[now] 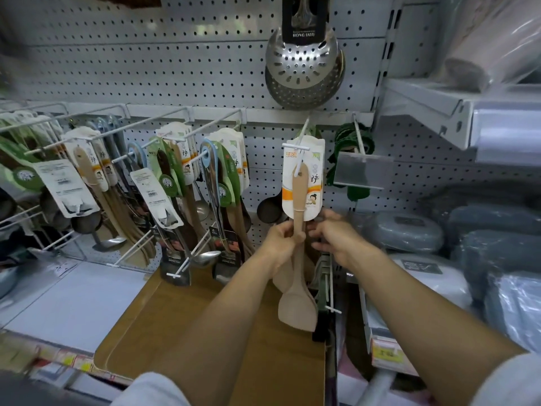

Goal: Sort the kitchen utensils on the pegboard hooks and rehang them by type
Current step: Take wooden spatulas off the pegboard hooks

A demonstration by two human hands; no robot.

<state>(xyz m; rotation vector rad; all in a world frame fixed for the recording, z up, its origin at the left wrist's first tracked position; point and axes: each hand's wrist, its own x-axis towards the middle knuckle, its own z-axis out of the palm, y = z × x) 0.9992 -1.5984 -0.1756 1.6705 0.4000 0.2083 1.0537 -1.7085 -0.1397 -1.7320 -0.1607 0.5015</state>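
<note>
Our left hand (282,238) closed around the handle of the wooden spatula (298,230), blade hanging near us, our right hand (330,234) just right of it, fingers curled, grip unclear, farther up its card on a white hook (301,142), steel skimmers (304,68) on the pegboard (146,54) beyond.

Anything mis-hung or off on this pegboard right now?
Yes. Hooks left of the hands are mixed: wooden spatulas, a blue-handled utensil and steel ladles share pegs. The left hand grips a wooden spatula hanging on the hook; nothing looks damaged.
</note>
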